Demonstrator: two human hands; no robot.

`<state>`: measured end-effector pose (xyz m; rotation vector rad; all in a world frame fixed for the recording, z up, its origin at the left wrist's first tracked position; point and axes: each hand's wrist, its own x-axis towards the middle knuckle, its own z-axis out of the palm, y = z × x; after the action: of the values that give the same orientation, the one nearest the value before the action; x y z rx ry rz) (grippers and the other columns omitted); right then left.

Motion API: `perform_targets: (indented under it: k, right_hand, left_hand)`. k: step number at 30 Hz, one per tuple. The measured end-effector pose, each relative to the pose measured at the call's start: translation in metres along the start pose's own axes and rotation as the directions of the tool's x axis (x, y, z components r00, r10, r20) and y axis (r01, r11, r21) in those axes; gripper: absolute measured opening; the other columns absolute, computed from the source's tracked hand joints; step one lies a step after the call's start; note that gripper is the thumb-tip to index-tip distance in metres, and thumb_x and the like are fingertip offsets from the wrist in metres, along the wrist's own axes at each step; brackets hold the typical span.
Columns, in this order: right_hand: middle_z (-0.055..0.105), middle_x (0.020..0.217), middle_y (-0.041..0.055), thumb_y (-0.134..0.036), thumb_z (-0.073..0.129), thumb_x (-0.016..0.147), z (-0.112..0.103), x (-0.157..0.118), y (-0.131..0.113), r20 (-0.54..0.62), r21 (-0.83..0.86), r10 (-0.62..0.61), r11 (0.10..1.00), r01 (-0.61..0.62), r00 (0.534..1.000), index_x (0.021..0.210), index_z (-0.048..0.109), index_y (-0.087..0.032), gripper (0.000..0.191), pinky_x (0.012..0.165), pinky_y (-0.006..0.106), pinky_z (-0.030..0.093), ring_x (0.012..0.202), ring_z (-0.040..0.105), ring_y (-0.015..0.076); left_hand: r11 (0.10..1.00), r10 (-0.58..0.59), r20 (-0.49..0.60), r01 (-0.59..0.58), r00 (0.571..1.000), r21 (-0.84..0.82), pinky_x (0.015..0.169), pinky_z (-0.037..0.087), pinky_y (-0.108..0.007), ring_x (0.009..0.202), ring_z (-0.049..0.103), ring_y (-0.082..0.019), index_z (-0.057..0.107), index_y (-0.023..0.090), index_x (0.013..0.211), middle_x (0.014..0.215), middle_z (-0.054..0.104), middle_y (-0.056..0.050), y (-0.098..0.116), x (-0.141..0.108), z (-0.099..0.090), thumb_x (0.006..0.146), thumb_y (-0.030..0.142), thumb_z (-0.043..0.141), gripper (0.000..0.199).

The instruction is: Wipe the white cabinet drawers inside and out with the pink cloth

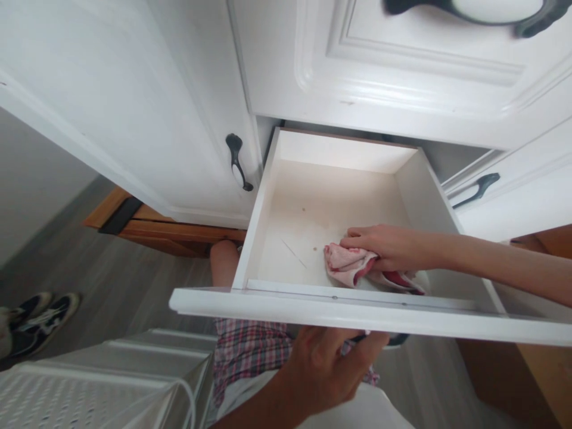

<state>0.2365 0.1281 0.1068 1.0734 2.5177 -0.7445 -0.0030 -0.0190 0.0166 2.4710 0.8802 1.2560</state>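
A white drawer [322, 205] is pulled out of the cabinet, with small dark spots and a thin line on its bottom. Inside it, near the front right, my right hand [379, 245] grips a pink and white cloth [346, 262] that lies against the drawer bottom. My left hand [326, 363] is outside, at the drawer front [286, 310], with its fingers curled around the dark handle [397, 339] there. Part of that handle is hidden beneath the front's edge.
White cabinet doors with dark handles [239, 164] flank the drawer. A white perforated container [89, 387] stands at the lower left, and a wooden piece [179, 232] lies under the cabinet. Another person's shoes [42, 325] are at the far left.
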Motion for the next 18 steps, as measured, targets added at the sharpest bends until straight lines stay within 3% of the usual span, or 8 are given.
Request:
perform_targets:
  k: [6,12,18]
  right_hand:
    - [0.065,0.107,0.0087,-0.024,0.063,0.093,-0.021,0.031,0.019,-0.165,-0.085,0.063,0.993,-0.077,0.984,0.116,0.064,-0.023,0.023,0.076,0.031,0.041,0.091,0.066,0.0243]
    - [0.062,0.133,0.0145,-0.023,0.059,0.099,-0.046,0.076,0.042,-0.37,-0.282,0.231,0.895,-0.346,0.9,0.143,0.059,-0.024,0.044,0.077,0.032,0.042,0.103,0.067,0.0278]
    - [0.058,0.142,0.0167,-0.018,0.054,0.099,-0.066,0.096,0.065,-0.486,-0.344,0.269,0.815,-0.465,0.831,0.149,0.057,-0.024,0.05,0.078,0.034,0.044,0.1,0.066,0.0275]
  left_hand:
    - [1.0,0.017,0.018,-0.017,1.0,0.021,0.1,0.061,-0.024,0.093,0.072,-0.011,0.067,0.027,0.146,0.106,0.074,-0.002,0.0,0.0,-0.002,0.11,0.019,0.054,0.04]
    - [1.0,-0.001,-0.019,0.001,1.0,0.003,0.091,0.061,-0.023,0.092,0.073,-0.012,0.069,0.026,0.142,0.104,0.073,-0.003,0.001,0.001,0.001,0.111,0.018,0.049,0.038]
    - [1.0,-0.005,-0.044,0.004,0.999,-0.01,0.086,0.063,-0.023,0.091,0.073,-0.012,0.069,0.023,0.138,0.103,0.07,-0.004,0.001,0.002,0.0,0.112,0.02,0.048,0.033]
